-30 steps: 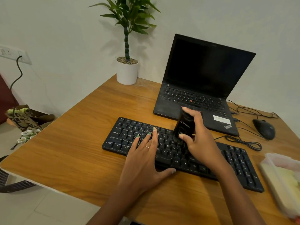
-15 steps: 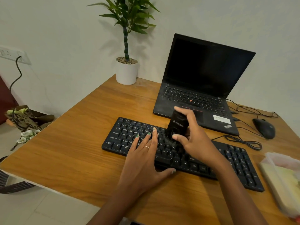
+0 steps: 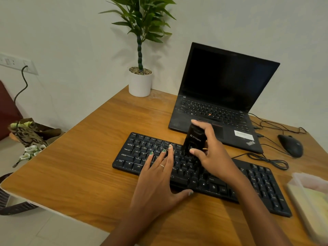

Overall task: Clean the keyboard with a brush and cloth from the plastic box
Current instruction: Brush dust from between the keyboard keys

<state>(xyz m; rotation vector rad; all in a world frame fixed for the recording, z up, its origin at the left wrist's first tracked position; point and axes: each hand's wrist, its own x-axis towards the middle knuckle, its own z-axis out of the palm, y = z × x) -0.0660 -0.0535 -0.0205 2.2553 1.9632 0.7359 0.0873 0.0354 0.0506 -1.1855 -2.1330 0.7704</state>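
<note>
Wooden counter (image 3: 79,166) fills the view, set against a pale wall, with a black keyboard (image 3: 142,150) lying slantwise near its front edge. The left hand (image 3: 158,181) lies flat with straight fingers on the keyboard's left half, thumb at the front rim, just as it did a second ago. The right hand (image 3: 211,153) grasps a black brush (image 3: 194,139) upright, thumb and fingers wrapped round its body, the bristle end down on the keys near the keyboard's middle. Compared with a second ago, the brush and right hand have shifted leftward along the key rows and now stand just beside the left hand's fingertips; half a second ago they were a little further right.

Behind the keyboard, toward the back right of the counter, an open black laptop (image 3: 221,82) has a dark screen. A white pot with a green plant (image 3: 140,82) stands at the back edge. A black mouse (image 3: 291,145) and its coiled cable (image 3: 269,161) lie near the right edge. The plastic box (image 3: 308,201), blurred, sits at the front right corner, well apart from both hands; something pale yellow shows inside it, though what it is cannot be told.
</note>
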